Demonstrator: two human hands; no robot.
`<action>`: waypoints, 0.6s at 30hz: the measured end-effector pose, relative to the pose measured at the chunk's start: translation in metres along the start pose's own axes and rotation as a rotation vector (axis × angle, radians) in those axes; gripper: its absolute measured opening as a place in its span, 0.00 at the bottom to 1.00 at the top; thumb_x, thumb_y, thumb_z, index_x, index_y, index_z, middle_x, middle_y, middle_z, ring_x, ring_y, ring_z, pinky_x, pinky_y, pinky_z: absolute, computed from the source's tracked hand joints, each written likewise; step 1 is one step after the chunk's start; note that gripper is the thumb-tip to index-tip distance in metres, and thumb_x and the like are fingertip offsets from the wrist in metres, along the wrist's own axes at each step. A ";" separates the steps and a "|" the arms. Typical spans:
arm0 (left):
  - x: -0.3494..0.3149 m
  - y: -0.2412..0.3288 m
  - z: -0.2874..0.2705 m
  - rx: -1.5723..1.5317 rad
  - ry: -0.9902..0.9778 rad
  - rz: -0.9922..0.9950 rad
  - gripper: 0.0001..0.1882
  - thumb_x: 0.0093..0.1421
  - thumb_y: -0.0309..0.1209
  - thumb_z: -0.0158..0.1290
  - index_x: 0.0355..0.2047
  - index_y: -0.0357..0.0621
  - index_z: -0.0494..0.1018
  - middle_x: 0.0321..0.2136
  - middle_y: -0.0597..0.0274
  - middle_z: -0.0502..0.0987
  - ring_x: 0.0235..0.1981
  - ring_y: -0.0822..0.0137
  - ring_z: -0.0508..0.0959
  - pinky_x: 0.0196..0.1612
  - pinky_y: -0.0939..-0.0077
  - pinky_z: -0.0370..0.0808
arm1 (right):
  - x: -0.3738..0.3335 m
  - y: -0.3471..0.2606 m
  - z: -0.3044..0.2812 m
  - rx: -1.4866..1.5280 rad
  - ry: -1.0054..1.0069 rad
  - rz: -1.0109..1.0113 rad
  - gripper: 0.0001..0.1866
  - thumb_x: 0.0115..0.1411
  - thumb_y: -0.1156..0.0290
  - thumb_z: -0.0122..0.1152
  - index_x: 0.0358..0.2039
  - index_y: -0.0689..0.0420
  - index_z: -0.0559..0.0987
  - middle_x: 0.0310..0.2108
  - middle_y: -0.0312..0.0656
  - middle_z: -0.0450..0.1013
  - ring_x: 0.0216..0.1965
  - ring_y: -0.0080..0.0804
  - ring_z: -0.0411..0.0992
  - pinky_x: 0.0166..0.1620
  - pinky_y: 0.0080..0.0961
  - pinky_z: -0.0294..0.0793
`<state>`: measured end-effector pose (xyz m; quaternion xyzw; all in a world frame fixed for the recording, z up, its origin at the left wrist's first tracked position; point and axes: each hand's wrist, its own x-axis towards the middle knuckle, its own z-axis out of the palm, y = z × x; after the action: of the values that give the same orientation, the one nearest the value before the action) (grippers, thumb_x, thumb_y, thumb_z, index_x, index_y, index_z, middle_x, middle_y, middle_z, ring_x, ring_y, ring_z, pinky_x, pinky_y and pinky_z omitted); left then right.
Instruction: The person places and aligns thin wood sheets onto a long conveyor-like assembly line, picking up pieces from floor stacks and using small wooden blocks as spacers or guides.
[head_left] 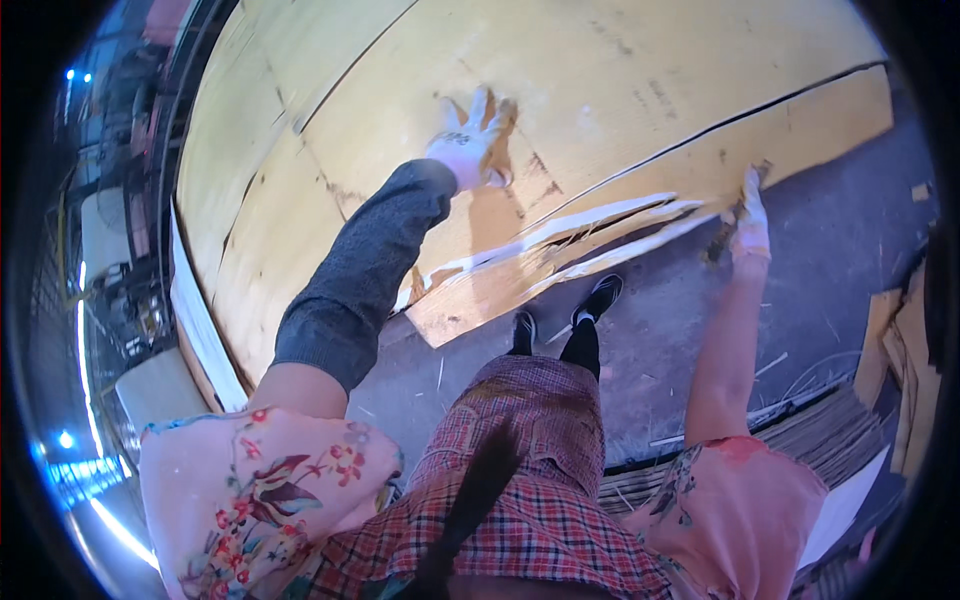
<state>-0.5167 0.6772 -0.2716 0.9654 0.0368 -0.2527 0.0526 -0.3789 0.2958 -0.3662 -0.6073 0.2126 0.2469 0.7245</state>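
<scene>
A broad tan veneer sheet [600, 90] spreads out in front of me, with long cracks running across it. My left hand [468, 148], in a white work glove, lies on it with the fingers spread, and a dark grey sleeve covers that forearm. Along the near edge runs a split veneer strip [820, 118], its torn, splintered part [610, 222] showing pale gaps. My right hand [750, 222], gloved in white and stained, is closed around the outer edge of this strip. Its fingertips are partly hidden.
Grey floor [650, 330] with scattered splinters lies around my feet. A stack of thin sheets [820, 440] sits behind my right arm, and loose veneer pieces [905, 350] stand at the right. Metal machinery [110, 230] lines the left side.
</scene>
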 end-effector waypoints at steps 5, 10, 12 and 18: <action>-0.006 -0.001 -0.002 0.037 -0.040 -0.056 0.53 0.41 0.45 0.60 0.60 0.55 0.37 0.60 0.45 0.35 0.55 0.25 0.38 0.57 0.44 0.46 | -0.028 -0.007 -0.028 0.031 -0.101 -0.008 0.23 0.54 0.59 0.55 0.48 0.56 0.67 0.35 0.30 0.66 0.30 0.17 0.62 0.26 0.17 0.59; -0.004 0.012 -0.002 0.016 -0.051 -0.093 0.52 0.42 0.46 0.59 0.60 0.59 0.37 0.60 0.45 0.35 0.56 0.27 0.37 0.58 0.47 0.43 | -0.098 0.108 -0.153 0.049 0.158 0.214 0.22 0.53 0.59 0.57 0.45 0.57 0.69 0.37 0.36 0.69 0.35 0.23 0.68 0.34 0.18 0.67; -0.007 0.005 0.000 0.052 0.011 -0.082 0.51 0.43 0.47 0.57 0.60 0.61 0.36 0.60 0.45 0.34 0.56 0.27 0.36 0.59 0.48 0.42 | -0.148 0.132 -0.167 0.267 0.436 0.084 0.15 0.51 0.59 0.59 0.35 0.54 0.74 0.23 0.30 0.69 0.20 0.17 0.64 0.20 0.12 0.61; -0.015 0.027 -0.014 0.150 0.073 -0.032 0.47 0.43 0.44 0.57 0.60 0.56 0.43 0.59 0.44 0.42 0.57 0.43 0.52 0.57 0.53 0.52 | -0.247 0.075 -0.340 0.280 0.539 0.164 0.21 0.51 0.51 0.56 0.36 0.57 0.72 0.22 0.34 0.70 0.21 0.26 0.68 0.23 0.23 0.69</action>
<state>-0.5205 0.6514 -0.2503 0.9744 0.0350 -0.2204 -0.0255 -0.6221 -0.0533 -0.3323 -0.5259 0.4774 0.1030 0.6963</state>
